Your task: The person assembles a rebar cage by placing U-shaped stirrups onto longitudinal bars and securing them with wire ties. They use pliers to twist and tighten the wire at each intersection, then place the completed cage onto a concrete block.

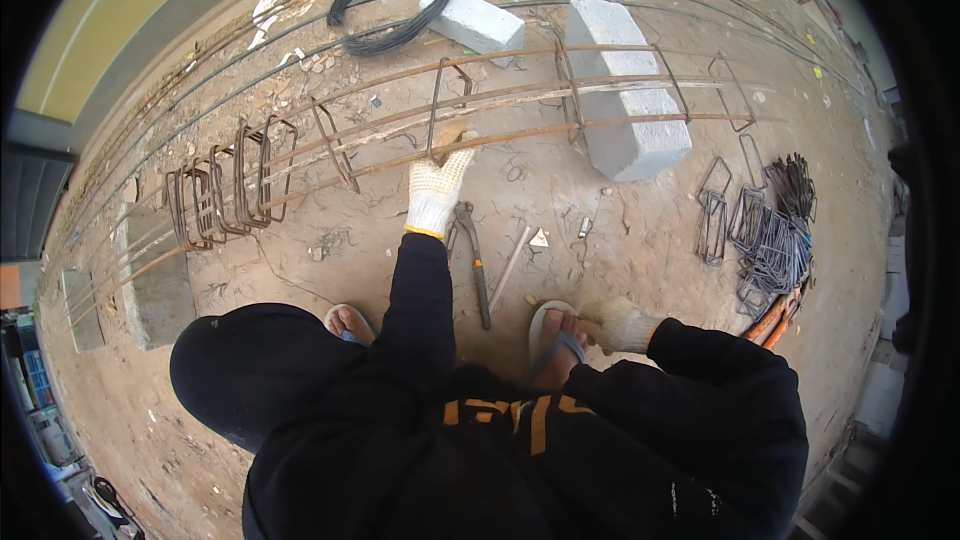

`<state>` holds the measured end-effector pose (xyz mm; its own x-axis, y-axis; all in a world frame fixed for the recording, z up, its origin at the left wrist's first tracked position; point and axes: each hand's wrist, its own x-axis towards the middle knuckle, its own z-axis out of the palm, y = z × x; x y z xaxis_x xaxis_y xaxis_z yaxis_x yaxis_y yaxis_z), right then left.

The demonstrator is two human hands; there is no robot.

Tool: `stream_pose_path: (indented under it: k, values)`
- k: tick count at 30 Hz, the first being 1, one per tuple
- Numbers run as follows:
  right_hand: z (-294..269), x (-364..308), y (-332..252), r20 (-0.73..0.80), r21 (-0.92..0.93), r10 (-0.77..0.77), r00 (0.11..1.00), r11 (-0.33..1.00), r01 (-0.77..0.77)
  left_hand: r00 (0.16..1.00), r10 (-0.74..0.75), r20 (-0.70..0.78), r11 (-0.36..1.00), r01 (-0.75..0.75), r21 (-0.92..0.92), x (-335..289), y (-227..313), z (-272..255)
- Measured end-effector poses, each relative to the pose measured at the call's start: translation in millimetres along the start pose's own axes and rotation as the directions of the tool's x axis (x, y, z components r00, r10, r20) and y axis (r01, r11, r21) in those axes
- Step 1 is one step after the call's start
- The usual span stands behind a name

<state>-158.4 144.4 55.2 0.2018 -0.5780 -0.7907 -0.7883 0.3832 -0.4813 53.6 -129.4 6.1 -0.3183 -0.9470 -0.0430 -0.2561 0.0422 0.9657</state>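
Note:
A long cage of rusty steel bars (375, 160) runs across the view, with square wire stirrups around it. My left hand (438, 185), in a white knitted glove, reaches forward and closes on a stirrup (434, 105) where it meets the nearest bar. My right hand (618, 325), gloved too, rests low beside my right foot. Its fingers are drawn together, and whatever they hold is too small to make out. Between the hands, pincers (478, 270) with dark handles lie on the ground. Next to them is a short pale stick (511, 265).
White blocks (635, 130) and grey blocks (160, 290) prop the bars. Several stirrups hang bunched (225, 185) at the left. A coil of black wire (345, 30) lies at the back near another white block (475, 20). At right lie piled stirrups (770, 245) and an orange-handled tool (773, 320).

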Motion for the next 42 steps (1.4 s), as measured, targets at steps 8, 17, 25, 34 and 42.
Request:
stream_pose_path:
  k: [8,17,25,34,42]
  values:
    - [-18.9,8.2,-24.0,-0.044,-0.091,-0.003,0.999,0.996,-0.001,0.989,-0.041,-0.140,0.970,0.006,-0.242,4.4,22.1,20.0]
    - [-13.0,35.6,-32.7,0.229,-0.323,-0.395,0.890,0.832,0.452,0.976,-0.153,-0.152,0.892,0.203,0.405,5.5,33.9,-13.3]
    - [-44.1,119.3,-72.2,0.069,-0.831,-0.587,0.807,0.414,0.372,0.987,0.000,-0.164,0.982,0.031,0.187,-0.5,12.3,-13.8]
    - [-64.9,95.7,-71.0,-0.067,-0.897,-0.232,0.970,0.440,0.043,0.991,0.044,0.125,0.962,-0.076,0.263,7.6,5.3,-43.0]
    - [-128.9,41.8,-141.4,-0.569,-0.795,-0.676,0.468,0.598,-0.104,0.966,0.210,-0.152,0.977,-0.200,0.079,20.7,-28.0,3.5]
